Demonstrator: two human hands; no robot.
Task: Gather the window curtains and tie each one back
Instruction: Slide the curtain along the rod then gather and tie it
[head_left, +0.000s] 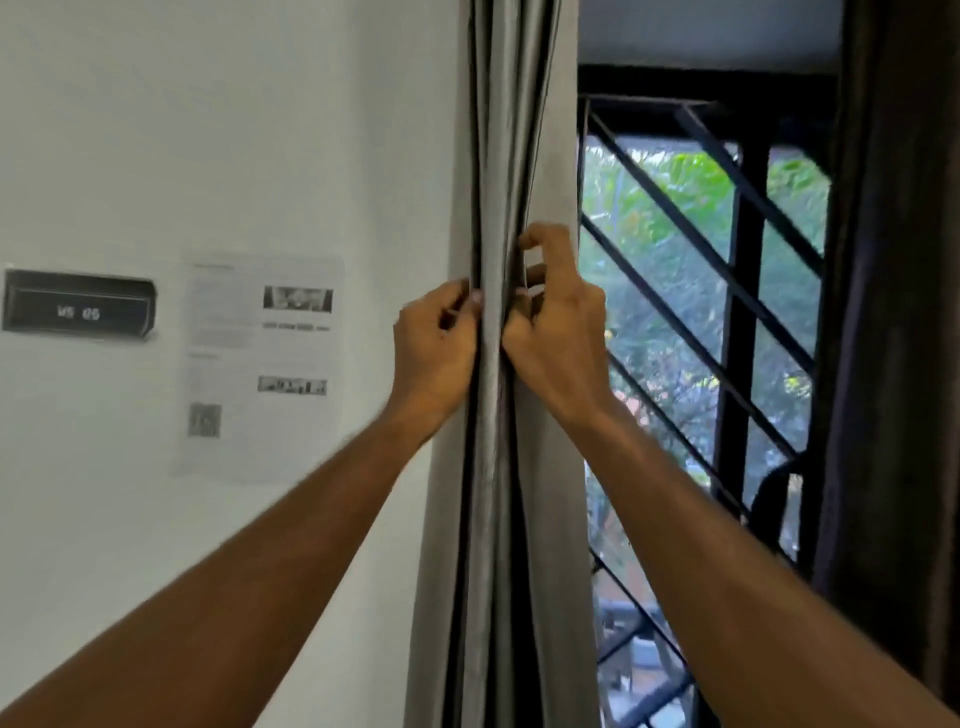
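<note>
A grey curtain (511, 130) hangs gathered into tight vertical folds at the left side of the window. My left hand (434, 353) presses against the bundle's left side, fingers curled at its edge. My right hand (558, 338) grips the bundle's right side, fingers hooked into the folds; a pale strip shows between them, and I cannot tell whether it is a tie. A second, dark brown curtain (893, 312) hangs at the window's right side, untouched.
The window (675, 291) has black diagonal bars with green trees behind. On the white wall to the left hang a printed sheet (260, 364) and a black digital clock (78, 306). A dark loop (774, 493) hangs by the brown curtain.
</note>
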